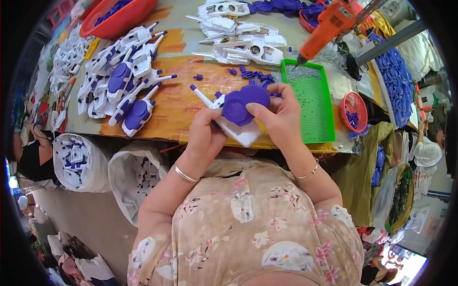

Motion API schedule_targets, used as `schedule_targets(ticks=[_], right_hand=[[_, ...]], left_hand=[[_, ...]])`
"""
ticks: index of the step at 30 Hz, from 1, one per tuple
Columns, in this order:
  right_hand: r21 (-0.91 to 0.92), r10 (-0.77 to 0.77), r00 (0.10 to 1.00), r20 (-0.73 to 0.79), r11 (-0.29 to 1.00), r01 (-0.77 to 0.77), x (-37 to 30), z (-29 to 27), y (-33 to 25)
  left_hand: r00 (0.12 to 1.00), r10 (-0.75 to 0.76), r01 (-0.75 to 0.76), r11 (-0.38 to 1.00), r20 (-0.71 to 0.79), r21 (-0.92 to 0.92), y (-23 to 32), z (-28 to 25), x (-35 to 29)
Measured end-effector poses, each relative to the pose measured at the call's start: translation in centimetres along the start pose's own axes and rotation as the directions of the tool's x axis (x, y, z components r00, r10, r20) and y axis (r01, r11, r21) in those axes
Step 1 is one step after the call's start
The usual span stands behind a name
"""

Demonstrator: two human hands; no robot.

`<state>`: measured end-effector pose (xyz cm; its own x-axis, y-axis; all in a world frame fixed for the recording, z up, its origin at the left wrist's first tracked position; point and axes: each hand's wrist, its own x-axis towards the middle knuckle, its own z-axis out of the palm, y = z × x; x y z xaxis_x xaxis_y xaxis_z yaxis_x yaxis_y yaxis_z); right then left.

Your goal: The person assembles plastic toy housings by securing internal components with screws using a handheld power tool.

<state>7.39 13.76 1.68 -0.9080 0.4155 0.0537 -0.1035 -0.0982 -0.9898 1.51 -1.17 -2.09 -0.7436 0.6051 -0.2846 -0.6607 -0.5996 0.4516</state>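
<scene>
My left hand (pixel 204 132) is closed around the side of a white plastic toy body (pixel 242 135). A thin arm with a purple tip sticks out from it toward the upper left. Over the body lies a round purple plastic cover (pixel 237 108) with a dotted patch. My right hand (pixel 282 117) grips this cover, thumb on its top face and fingers behind its far edge. Whether the cover is seated on the body or just above it, I cannot tell. Small purple parts (pixel 257 75) lie on the table just beyond.
Finished-looking white and purple toys (pixel 121 78) are heaped at the left. White half-bodies (pixel 243 45) lie at the back. An orange power screwdriver (pixel 329 26) hangs over a green tray (pixel 324 109) of small screws. A red basket (pixel 353 112) stands right; white sacks (pixel 78 162) stand below the table edge.
</scene>
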Motion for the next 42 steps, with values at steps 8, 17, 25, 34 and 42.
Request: schedule_targets(ticks=[8,17,25,34,42], right_hand=[[-0.593,-0.288,0.898,0.333,0.676,0.437,-0.8,-1.9,-0.7],[-0.586,-0.267,0.727,0.633,0.449,0.675,-0.4,-3.3,-1.2],[-0.678,-0.413,0.742,0.529,0.321,0.661,-1.2,-3.4,0.8],[-0.533,-0.417,0.856,0.305,0.67,0.516,-1.7,-2.6,1.5],[-0.699,-0.486,0.795,0.362,0.422,0.577,-2.6,-0.9,3.0]], left_hand=[[0.999,0.041,-0.047,0.973,0.032,0.226,0.3,0.7,-0.2],[0.996,-0.092,0.091,0.982,-0.003,0.166,0.1,-0.5,0.1],[1.0,-0.031,0.03,0.994,0.004,0.109,-0.3,-0.2,0.2],[0.99,0.14,-0.136,0.95,0.003,0.282,-0.4,1.2,-0.4],[0.988,0.154,-0.152,0.968,0.006,0.198,-1.8,1.2,-0.5]])
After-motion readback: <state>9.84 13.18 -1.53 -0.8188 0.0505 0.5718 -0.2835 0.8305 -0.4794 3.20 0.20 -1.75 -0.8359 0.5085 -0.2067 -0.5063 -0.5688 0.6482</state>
